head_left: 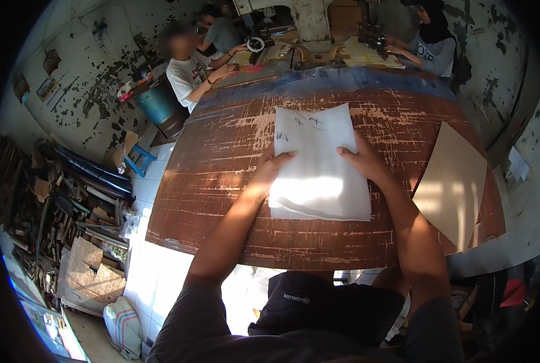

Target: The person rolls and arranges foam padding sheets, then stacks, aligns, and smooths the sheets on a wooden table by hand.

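A white, slightly translucent sheet or stack of sheets (318, 157) with dark handwritten marks near its top is held over the brown worn table (221, 181). Gripping its left edge is my left hand (276, 166), thumb on top and fingers hidden beneath. On the right edge my right hand (364, 157) holds it the same way. Bright sunlight falls across the lower half of the sheet. Whether it is one layer or several I cannot tell.
A tan board (451, 181) lies on the table's right side. Several people sit at machines beyond the far edge, near a blue drum (160, 104). Scrap wood and panels (91, 272) pile up on the left, with a blue stool (140, 160) and white sack (123, 327).
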Demonstrator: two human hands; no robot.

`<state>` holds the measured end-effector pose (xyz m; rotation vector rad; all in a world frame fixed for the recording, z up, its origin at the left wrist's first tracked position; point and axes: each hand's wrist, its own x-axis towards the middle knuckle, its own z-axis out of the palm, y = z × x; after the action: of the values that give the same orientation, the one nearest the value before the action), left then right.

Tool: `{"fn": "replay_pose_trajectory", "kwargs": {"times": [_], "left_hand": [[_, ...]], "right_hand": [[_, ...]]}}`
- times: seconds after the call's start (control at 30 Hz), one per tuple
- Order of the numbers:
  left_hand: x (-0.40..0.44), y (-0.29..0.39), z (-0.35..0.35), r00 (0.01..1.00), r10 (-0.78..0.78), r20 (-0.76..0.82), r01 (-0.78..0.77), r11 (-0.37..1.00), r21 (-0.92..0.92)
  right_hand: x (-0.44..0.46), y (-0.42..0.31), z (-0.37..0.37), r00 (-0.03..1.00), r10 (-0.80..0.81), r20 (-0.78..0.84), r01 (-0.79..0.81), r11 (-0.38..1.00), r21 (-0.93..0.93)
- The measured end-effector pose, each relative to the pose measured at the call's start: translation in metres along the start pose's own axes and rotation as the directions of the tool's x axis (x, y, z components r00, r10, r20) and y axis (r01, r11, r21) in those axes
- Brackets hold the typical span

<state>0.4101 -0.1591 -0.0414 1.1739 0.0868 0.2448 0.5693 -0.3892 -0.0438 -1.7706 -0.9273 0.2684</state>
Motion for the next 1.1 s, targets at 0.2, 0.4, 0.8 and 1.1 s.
{"fn": "replay_pose_trajectory", "kwargs": {"times": [0.2, 0.4, 0.8, 1.1], "left_hand": [[-0.001, 0.002, 0.003, 1.0, 0.004, -0.001, -0.003, 0.999, 0.041], [-0.001, 0.002, 0.005, 0.999, 0.014, -0.04, -0.012, 0.999, 0.04], [-0.002, 0.002, 0.004, 1.0, 0.004, -0.028, -0.003, 0.999, 0.051], [-0.003, 0.003, 0.007, 0.999, 0.019, -0.031, -0.017, 0.998, 0.053]], "right_hand": [[0.002, 0.009, 0.002, 0.999, -0.036, -0.012, 0.036, 0.999, -0.019], [0.0, -0.001, -0.002, 1.0, -0.02, 0.017, 0.021, 0.998, -0.068], [-0.001, 0.001, -0.001, 0.999, -0.027, 0.021, 0.028, 0.999, -0.037], [0.001, 0.005, -0.001, 0.999, -0.031, 0.009, 0.031, 0.998, -0.051]]}}
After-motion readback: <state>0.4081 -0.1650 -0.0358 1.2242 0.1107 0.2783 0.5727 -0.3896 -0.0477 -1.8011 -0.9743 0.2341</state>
